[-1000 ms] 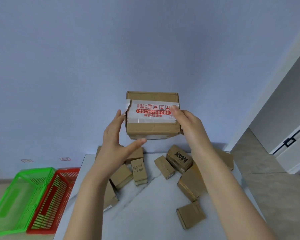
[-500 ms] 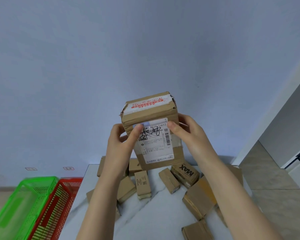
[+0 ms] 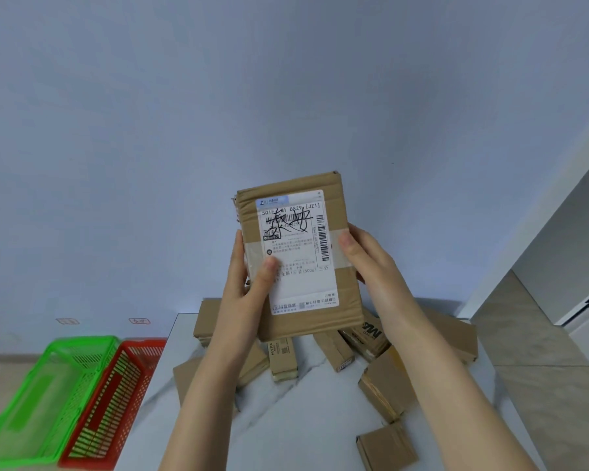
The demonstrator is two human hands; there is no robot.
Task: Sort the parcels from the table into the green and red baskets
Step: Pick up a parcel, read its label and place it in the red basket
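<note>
**Sorting barely begun: one parcel in hand, the rest on the table**

You hold the parcel (image 3: 346, 300) upright in the air above the far end of the table (image 3: 303, 423), its shipping label (image 3: 300, 283) turned towards you. Your left hand (image 3: 249, 280) grips its left edge, thumb pressed on the label and fingers curled round behind. Your right hand (image 3: 368, 256) grips the right edge the same way, thumb on the front face and fingers out of sight at the back. By the look of it you are reading the label to choose a basket, so this parcel is not yet sorted.

Below it the heap of parcels (image 3: 385, 385) is spread across the table: at least eight brown boxes, among them a narrow one (image 3: 283, 360) and a small one (image 3: 386, 448) close to you on the right. All of these are left to do.

The green basket (image 3: 82, 342) and the red basket (image 3: 143, 342) stand side by side and touching on the floor to the left of the table. I can make out no parcel in either, though they sit at the warped edge of the view and their near ends are cut off, so I would not swear to it. On that showing, nearly the whole job lies ahead of you
</note>
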